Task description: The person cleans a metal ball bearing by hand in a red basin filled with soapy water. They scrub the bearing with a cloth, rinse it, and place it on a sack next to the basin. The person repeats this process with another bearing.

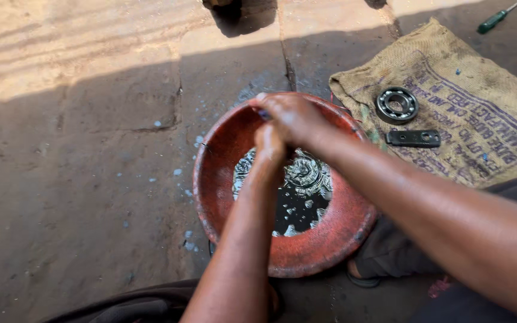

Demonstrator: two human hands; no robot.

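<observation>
Here, the left hand (268,146) and the right hand (291,116) are pressed together over a round red bowl (222,149) of dark, wet liquid (whether anything is gripped cannot be told). Nearby, a shiny round metal bearing (397,105) and a flat dark metal plate (413,138) are laid on a brown burlap sack (486,101)

Both forearms are seen bare, with no sleeves, watch or rings to be made out. The left hand (268,146) and right hand (291,116) are ungloved and glisten wetly. Dark trousers are worn.
</observation>
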